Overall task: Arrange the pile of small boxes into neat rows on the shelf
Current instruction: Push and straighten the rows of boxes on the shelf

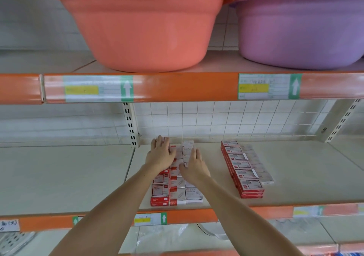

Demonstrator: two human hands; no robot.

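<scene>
Small red-and-white boxes [177, 193] lie in close rows on the cream shelf [82, 177], running from its front edge toward the back wall. My left hand [160, 154] lies flat over the far left boxes, fingers straight and pointing at the wall. My right hand [195, 166] rests on the right row of that group, fingers extended along the boxes. A second group of the same boxes [243, 168] stands in two tidy rows further right, apart from both hands.
Above, an orange basin [141, 25] and a purple basin [303, 29] sit on the upper shelf with its orange price rail [177, 87]. A slotted upright [130, 123] stands left of the boxes. The lower orange rail [189, 216] marks the shelf's front edge.
</scene>
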